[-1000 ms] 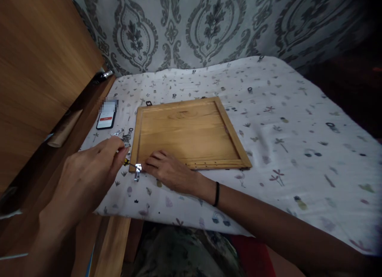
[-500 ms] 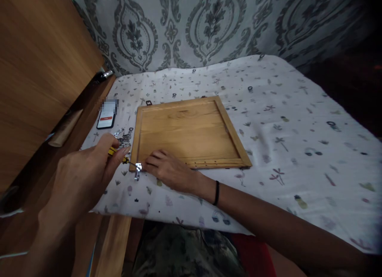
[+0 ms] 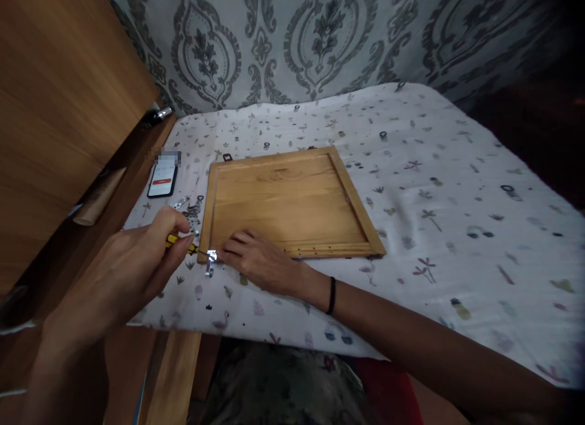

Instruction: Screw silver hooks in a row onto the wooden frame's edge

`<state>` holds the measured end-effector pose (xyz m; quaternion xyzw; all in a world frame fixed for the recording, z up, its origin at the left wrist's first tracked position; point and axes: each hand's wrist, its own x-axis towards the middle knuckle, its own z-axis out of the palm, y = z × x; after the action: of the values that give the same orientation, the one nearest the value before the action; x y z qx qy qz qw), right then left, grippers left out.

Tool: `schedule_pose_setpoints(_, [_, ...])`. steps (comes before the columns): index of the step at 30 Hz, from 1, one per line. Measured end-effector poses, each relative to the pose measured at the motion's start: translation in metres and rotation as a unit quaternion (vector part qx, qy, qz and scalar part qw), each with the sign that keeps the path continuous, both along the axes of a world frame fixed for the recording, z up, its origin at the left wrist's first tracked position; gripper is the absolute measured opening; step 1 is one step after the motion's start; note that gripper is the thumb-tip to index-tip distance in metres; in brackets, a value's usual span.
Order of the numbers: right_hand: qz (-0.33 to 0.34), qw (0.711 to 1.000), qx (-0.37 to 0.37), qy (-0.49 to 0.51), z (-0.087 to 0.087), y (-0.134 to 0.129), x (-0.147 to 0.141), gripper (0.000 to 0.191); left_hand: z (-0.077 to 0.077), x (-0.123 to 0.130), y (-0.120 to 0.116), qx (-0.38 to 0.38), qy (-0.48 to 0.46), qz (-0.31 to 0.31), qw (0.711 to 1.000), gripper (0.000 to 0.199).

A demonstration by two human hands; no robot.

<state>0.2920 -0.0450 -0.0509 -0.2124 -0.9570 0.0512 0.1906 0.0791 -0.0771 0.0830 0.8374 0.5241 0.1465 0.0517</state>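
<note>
A framed wooden panel [image 3: 283, 199] lies flat on the patterned cloth. At its near left corner sits a shiny metal bracket [image 3: 211, 263], partly over the panel's edge. My left hand [image 3: 141, 254] is closed around a yellow and black screwdriver [image 3: 172, 239], whose shaft points right to the bracket. My right hand [image 3: 256, 260] rests on the near edge of the panel, its fingertips beside the bracket; whether they pinch the metal is hard to see. Loose metal pieces [image 3: 194, 210] lie left of the panel, just beyond my left hand.
A phone [image 3: 162, 176] lies on the cloth [image 3: 434, 230] at the left. Beyond it stands a wooden cabinet [image 3: 68, 96], with a rolled tan item [image 3: 99, 197] on a ledge. A patterned curtain [image 3: 311, 41] hangs behind the cloth.
My left hand has shifted slightly and its fingers have changed position around the screwdriver handle. My right hand, the panel and the bracket look nearly unchanged.
</note>
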Motion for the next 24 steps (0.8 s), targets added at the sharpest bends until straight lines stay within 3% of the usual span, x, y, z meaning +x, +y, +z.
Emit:
schedule_pose_setpoints(5, [-0.002,1.0,0.002,-0.007,0.001,0.0,0.001,0.021,-0.008,0.005,0.001,0.033,0.002,0.084,0.996,0.029])
schedule_pose_setpoints(8, [0.0,1.0,0.003,-0.006,0.001,0.0,0.001,0.022,-0.008,0.009,0.003,0.034,0.006,0.098,0.995,0.028])
schedule_pose_setpoints(16, [-0.006,1.0,0.018,-0.002,-0.002,0.001,-0.001,0.019,-0.004,0.0,0.006,0.016,0.006,-0.014,1.0,0.019])
schedule_pose_setpoints(21, [-0.001,1.0,0.015,0.002,-0.004,0.001,-0.001,0.021,-0.01,0.003,0.006,0.058,-0.017,0.076,0.995,0.023])
schedule_pose_setpoints(24, [-0.002,1.0,0.011,0.001,-0.004,0.002,0.0,0.023,-0.016,0.013,0.002,0.071,-0.098,0.097,0.988,0.023])
